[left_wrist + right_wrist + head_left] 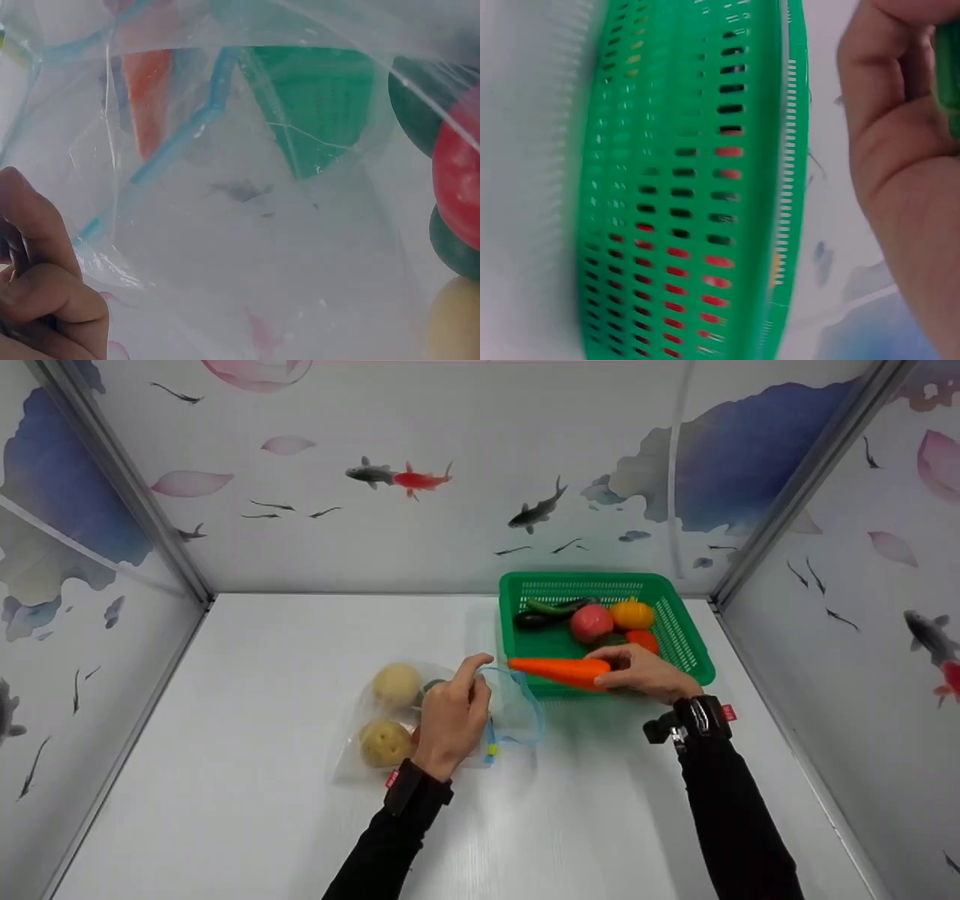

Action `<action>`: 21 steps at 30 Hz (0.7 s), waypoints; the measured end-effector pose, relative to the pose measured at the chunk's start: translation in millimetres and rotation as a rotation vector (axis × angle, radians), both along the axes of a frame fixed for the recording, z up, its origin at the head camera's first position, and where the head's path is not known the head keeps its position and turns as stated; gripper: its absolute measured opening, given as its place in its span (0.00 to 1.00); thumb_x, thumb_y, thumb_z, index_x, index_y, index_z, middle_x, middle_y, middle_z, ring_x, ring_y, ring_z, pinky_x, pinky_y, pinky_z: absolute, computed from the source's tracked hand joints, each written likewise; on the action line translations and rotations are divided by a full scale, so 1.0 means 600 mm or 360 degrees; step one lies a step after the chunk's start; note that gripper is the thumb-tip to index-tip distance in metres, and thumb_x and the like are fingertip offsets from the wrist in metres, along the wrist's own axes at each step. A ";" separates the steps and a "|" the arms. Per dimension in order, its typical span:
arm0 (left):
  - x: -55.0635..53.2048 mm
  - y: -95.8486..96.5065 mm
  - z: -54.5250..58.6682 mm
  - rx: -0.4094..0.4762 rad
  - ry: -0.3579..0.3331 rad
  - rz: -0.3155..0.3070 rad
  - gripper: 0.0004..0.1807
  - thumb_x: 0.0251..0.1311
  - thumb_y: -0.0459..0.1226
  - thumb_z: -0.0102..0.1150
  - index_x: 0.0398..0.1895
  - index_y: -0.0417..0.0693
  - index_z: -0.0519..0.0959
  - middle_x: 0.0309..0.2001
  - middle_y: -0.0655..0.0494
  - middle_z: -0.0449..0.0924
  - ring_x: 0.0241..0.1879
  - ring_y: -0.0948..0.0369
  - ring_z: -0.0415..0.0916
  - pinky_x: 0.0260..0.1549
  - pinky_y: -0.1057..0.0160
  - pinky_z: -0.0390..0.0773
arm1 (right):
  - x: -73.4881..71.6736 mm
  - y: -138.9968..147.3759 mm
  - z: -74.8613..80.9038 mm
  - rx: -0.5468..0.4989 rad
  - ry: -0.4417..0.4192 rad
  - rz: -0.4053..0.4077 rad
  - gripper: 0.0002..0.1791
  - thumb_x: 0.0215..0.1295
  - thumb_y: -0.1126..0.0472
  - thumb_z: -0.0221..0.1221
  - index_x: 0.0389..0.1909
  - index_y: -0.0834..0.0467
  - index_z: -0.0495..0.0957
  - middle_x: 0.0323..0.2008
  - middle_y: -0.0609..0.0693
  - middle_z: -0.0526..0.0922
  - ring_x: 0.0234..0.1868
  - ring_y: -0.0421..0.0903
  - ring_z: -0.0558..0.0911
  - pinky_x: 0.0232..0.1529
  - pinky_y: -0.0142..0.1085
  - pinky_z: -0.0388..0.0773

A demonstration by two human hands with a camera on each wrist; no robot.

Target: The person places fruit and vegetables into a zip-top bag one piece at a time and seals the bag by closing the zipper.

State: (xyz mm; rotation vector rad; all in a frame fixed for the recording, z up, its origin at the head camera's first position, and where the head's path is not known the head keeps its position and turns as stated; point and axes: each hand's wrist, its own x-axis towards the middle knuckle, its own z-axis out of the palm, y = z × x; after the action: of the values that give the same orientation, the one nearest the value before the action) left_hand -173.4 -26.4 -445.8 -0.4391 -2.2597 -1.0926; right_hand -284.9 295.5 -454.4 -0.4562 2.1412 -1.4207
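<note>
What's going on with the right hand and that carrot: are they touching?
Touching. The head view shows it: the right hand pinches the carrot at its thick end, with no gap between them.

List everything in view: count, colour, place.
Table: one, white, centre
Panels: three, white, fish-printed, sides
Basket: one, green, far right
Carrot: one, orange, basket's near rim
Eggplant: at least one, near-black, basket
Round produce: three, pink-red, yellow, orange, basket
Further vegetables: at least two, green, basket
Bag: one, clear, left of basket
Potato-like vegetables: two, pale yellow, bag
Other produce: count unclear, red and green, bag
Left hand: one, bag's mouth
Right hand: one, holding carrot
Sleeves, wrist devices: two each, black, arms
</note>
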 end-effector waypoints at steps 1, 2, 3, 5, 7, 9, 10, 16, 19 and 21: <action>0.001 0.001 0.000 0.0003 -0.0007 0.0001 0.14 0.67 0.30 0.49 0.53 0.44 0.78 0.14 0.62 0.54 0.11 0.70 0.47 0.14 0.72 0.50 | 0.004 -0.006 0.005 0.0075 0.0008 0.0053 0.23 0.61 0.57 0.67 0.56 0.58 0.78 0.38 0.54 0.80 0.31 0.44 0.76 0.32 0.32 0.76; 0.002 0.002 0.000 0.0008 -0.0017 0.0000 0.14 0.67 0.30 0.49 0.53 0.44 0.78 0.14 0.61 0.54 0.11 0.70 0.48 0.14 0.72 0.51 | 0.007 -0.014 0.011 0.0152 0.0022 0.0107 0.23 0.60 0.55 0.67 0.55 0.57 0.79 0.36 0.55 0.80 0.29 0.44 0.76 0.31 0.32 0.76; 0.003 0.003 0.000 0.0013 -0.0026 0.0001 0.14 0.67 0.30 0.49 0.53 0.44 0.78 0.14 0.61 0.54 0.11 0.70 0.48 0.14 0.72 0.52 | 0.011 -0.022 0.017 0.0219 0.0032 0.0157 0.23 0.59 0.54 0.68 0.55 0.56 0.80 0.34 0.56 0.81 0.27 0.44 0.76 0.29 0.33 0.76; 0.004 0.006 0.001 0.0028 -0.0039 0.0008 0.14 0.67 0.30 0.50 0.53 0.45 0.78 0.14 0.61 0.55 0.11 0.70 0.49 0.14 0.72 0.53 | 0.018 -0.036 0.028 0.0311 0.0039 0.0254 0.22 0.59 0.51 0.68 0.53 0.54 0.81 0.32 0.59 0.82 0.24 0.45 0.76 0.27 0.33 0.75; 0.004 0.007 0.001 0.0042 -0.0037 0.0024 0.14 0.66 0.30 0.50 0.53 0.44 0.78 0.14 0.61 0.55 0.12 0.70 0.50 0.14 0.73 0.53 | 0.020 -0.043 0.035 0.0358 0.0031 0.0327 0.21 0.59 0.50 0.67 0.52 0.53 0.82 0.33 0.60 0.82 0.24 0.45 0.76 0.27 0.33 0.75; 0.004 0.007 0.001 0.0056 -0.0020 0.0038 0.14 0.66 0.30 0.51 0.52 0.44 0.78 0.14 0.61 0.55 0.12 0.70 0.50 0.14 0.73 0.53 | 0.018 -0.039 0.037 0.0357 0.0021 0.0358 0.19 0.60 0.52 0.67 0.51 0.53 0.83 0.33 0.59 0.83 0.23 0.44 0.76 0.26 0.33 0.75; 0.004 0.008 0.001 0.0063 -0.0011 0.0040 0.14 0.66 0.30 0.50 0.52 0.44 0.78 0.14 0.62 0.55 0.11 0.70 0.50 0.14 0.73 0.53 | 0.016 -0.032 0.036 0.0334 0.0003 0.0354 0.18 0.60 0.53 0.66 0.51 0.54 0.83 0.33 0.57 0.83 0.23 0.43 0.75 0.26 0.32 0.75; 0.009 0.008 0.002 0.0076 0.0021 0.0019 0.14 0.66 0.29 0.49 0.52 0.43 0.78 0.13 0.62 0.53 0.11 0.72 0.49 0.14 0.73 0.51 | 0.004 0.011 0.012 0.0129 -0.0137 0.0369 0.17 0.62 0.61 0.64 0.51 0.63 0.82 0.34 0.52 0.82 0.23 0.42 0.76 0.25 0.32 0.76; 0.012 0.008 0.002 0.0083 0.0013 0.0021 0.14 0.65 0.29 0.50 0.52 0.42 0.78 0.14 0.62 0.54 0.12 0.71 0.48 0.14 0.73 0.51 | 0.006 -0.009 0.011 0.0241 -0.0149 0.0403 0.18 0.62 0.56 0.65 0.50 0.59 0.83 0.33 0.52 0.83 0.23 0.43 0.76 0.26 0.32 0.76; 0.012 0.009 0.003 0.0085 0.0000 0.0018 0.15 0.64 0.28 0.51 0.52 0.42 0.78 0.14 0.61 0.55 0.12 0.71 0.49 0.14 0.73 0.51 | 0.010 -0.036 0.015 0.0362 -0.0114 0.0411 0.18 0.62 0.52 0.66 0.50 0.55 0.84 0.33 0.53 0.83 0.23 0.44 0.77 0.27 0.32 0.77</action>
State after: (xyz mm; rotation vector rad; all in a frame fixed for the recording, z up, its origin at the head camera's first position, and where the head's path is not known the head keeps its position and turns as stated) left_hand -166.1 -20.9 -443.9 -0.4045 -2.2251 -1.1443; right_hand -279.1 274.0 -445.3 -0.5616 2.0691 -1.0243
